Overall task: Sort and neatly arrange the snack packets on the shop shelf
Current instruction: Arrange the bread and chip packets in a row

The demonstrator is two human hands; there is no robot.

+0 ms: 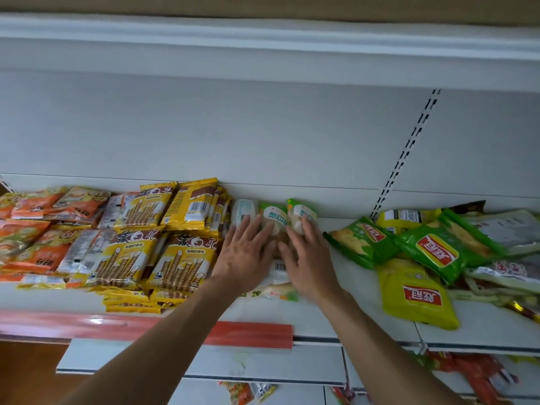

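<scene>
- Left hand [244, 252] is seen palm-down with fingers spread, laid flat over small white-and-green packets at the shelf centre; nothing is clamped in it.
- Right hand [306, 258] is likewise flat and spread, just beside the left hand at its 3 o'clock; its fingertips [305, 222] touch the rightmost green-topped packet [301, 213].
- Three small packets are lined up at 12 o'clock of the hands, against the back panel: a pale white one [242, 210], a green-and-white one [273, 216], and the green-topped one.
- A further packet with a barcode [279, 268] is partly hidden between and under the hands; its type cannot be told.
- Yellow wafer-roll packets [125, 258] are stacked at 9 o'clock of the hands, in rows overlapping each other.
- Orange snack packets [35, 252] lie beyond these, at the far 9 o'clock edge.
- Green crisp packets [435, 252] and a yellow-green packet [418, 296] are heaped loosely at 3 o'clock, well apart from the hands.
- A red price strip [251, 334] is noted along the white shelf [321, 320] front, at 6 o'clock.
</scene>
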